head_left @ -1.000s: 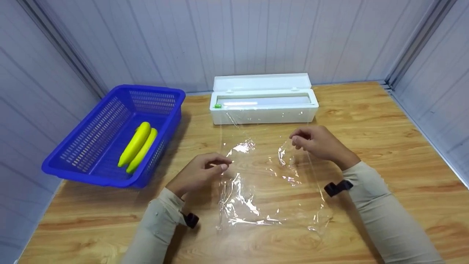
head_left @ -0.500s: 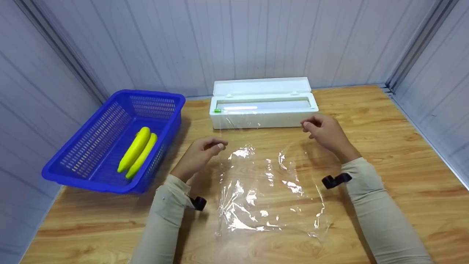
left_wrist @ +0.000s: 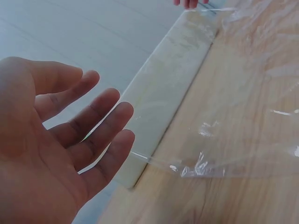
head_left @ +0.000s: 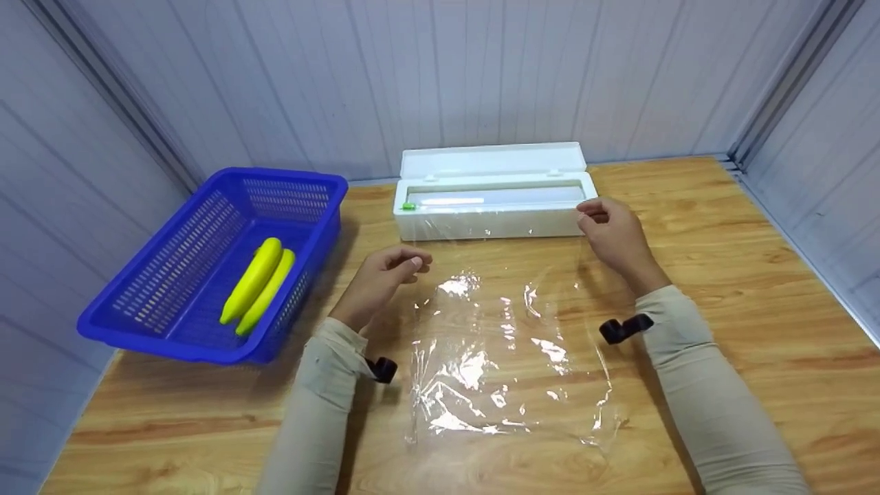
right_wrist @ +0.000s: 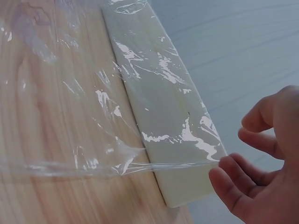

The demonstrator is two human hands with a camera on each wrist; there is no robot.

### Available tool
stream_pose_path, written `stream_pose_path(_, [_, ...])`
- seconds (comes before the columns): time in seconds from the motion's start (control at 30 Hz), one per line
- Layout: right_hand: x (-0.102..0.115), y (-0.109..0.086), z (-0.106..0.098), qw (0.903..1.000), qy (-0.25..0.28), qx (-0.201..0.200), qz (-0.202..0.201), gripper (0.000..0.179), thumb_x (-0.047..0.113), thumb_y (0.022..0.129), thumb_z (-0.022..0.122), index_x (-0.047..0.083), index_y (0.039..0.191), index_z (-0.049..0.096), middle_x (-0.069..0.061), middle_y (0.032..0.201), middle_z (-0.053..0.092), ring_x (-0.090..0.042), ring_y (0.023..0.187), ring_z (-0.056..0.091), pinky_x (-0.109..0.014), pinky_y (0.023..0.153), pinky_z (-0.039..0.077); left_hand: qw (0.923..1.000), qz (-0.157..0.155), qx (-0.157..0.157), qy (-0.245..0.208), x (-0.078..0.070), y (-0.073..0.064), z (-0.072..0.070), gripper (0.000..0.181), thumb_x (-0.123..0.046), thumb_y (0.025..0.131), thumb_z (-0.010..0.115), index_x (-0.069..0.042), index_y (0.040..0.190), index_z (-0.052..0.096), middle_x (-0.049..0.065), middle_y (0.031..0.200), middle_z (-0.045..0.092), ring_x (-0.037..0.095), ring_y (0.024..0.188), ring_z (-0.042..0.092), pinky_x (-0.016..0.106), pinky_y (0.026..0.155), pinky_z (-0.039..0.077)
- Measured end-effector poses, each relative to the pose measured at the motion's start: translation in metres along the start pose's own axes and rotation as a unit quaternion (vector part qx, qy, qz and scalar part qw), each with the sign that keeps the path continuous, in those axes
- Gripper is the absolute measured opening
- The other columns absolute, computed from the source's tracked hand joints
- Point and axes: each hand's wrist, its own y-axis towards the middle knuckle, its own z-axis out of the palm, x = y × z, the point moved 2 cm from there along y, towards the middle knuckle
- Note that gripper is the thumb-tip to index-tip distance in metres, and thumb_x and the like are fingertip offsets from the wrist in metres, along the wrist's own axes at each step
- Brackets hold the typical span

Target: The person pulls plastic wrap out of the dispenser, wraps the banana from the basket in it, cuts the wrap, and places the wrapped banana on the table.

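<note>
hovering front-left of white box [head_left: 495, 180]: left hand [head_left: 381, 282], fingers loosely bent, apart. right hand [head_left: 615, 237] at box's right front corner, thumb and fingers apart. clear film [head_left: 474, 371] runs from box across wooden tabletop [head_left: 742, 275]; panelled wall [head_left: 481, 69] behind box.

We list one left hand [left_wrist: 51, 154], palm in view, fingers apart and slightly bent; one long white box [left_wrist: 159, 88], slanting across the view beyond the fingertips; one wood-grain desk [left_wrist: 159, 205] beneath; one wrinkled sheet of clear plastic wrap [left_wrist: 238, 116] over box and desk; the right hand [left_wrist: 189, 3], fingertips only, by the box's far end; one pale wall [left_wrist: 103, 28] behind.
</note>
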Motion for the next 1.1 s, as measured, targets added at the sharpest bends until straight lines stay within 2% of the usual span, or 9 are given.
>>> stream_pose_path(0.13, [-0.001, 0.003, 0.001, 0.9998, -0.002, -0.022, 0.005, 0.032, 0.008, 0.095, 0.058, -0.006, 0.123, 0.061, -0.020, 0.117, 0.055, -0.028, 0.108, 0.055, -0.033, 0.090, 0.045, 1.0000, 0.008, -0.001, 0.001, -0.003, 0.002, 0.000, 0.021, -0.006, 0.102, 0.055, 0.006, 0.116, 0.066, 0.030, 0.122, 0.062, 0.029, 0.109, 0.063, 0.054, 0.100, 0.046])
stream_pose_path(0.4, [-0.004, 0.008, -0.004, 0.9994, 0.003, -0.029, 0.017, 0.038, 0.011, 0.093, 0.058, -0.005, 0.128, 0.057, -0.020, 0.119, 0.054, -0.029, 0.109, 0.053, -0.038, 0.092, 0.044, 0.9999, 0.008, 0.006, 0.001, -0.002, 0.002, 0.005, 0.022, -0.006, 0.102, 0.055, 0.007, 0.117, 0.065, 0.026, 0.119, 0.064, 0.030, 0.108, 0.063, 0.054, 0.100, 0.046])
stream_pose_path(0.6, [-0.002, 0.011, -0.004, 0.9985, -0.020, -0.043, 0.028, 0.046, 0.011, 0.090, 0.059, -0.003, 0.133, 0.056, -0.023, 0.126, 0.049, -0.029, 0.109, 0.056, -0.035, 0.085, 0.048, 0.9999, 0.007, 0.010, 0.000, 0.000, 0.002, 0.006, 0.023, -0.006, 0.102, 0.055, 0.009, 0.117, 0.065, 0.029, 0.119, 0.062, 0.029, 0.106, 0.063, 0.055, 0.099, 0.046])
stream_pose_path(0.8, [-0.003, 0.012, -0.003, 0.9981, -0.034, -0.032, 0.040, 0.059, 0.022, 0.093, 0.064, 0.001, 0.145, 0.049, -0.023, 0.133, 0.042, -0.025, 0.105, 0.056, -0.025, 0.071, 0.049, 0.9999, 0.010, 0.009, 0.001, -0.001, 0.003, 0.006, 0.023, -0.007, 0.102, 0.055, 0.007, 0.117, 0.065, 0.028, 0.119, 0.062, 0.029, 0.107, 0.062, 0.054, 0.100, 0.046])
stream_pose_path(0.97, [-0.006, 0.016, 0.001, 0.9979, -0.050, -0.015, 0.038, 0.069, 0.040, 0.095, 0.066, 0.000, 0.148, 0.046, -0.025, 0.136, 0.042, -0.027, 0.106, 0.055, -0.032, 0.075, 0.050, 1.0000, 0.003, 0.002, -0.003, 0.001, 0.003, 0.004, 0.023, -0.007, 0.102, 0.056, 0.008, 0.117, 0.065, 0.027, 0.120, 0.063, 0.029, 0.109, 0.061, 0.054, 0.101, 0.045])
stream_pose_path(1.1, [-0.010, 0.020, 0.004, 0.9977, -0.061, -0.017, 0.025, 0.067, 0.040, 0.094, 0.068, -0.001, 0.144, 0.050, -0.026, 0.133, 0.045, -0.029, 0.105, 0.057, -0.036, 0.077, 0.051, 1.0000, 0.007, -0.004, -0.002, -0.001, 0.003, 0.001, 0.024, -0.007, 0.102, 0.056, 0.009, 0.118, 0.064, 0.029, 0.121, 0.062, 0.029, 0.110, 0.061, 0.055, 0.100, 0.045])
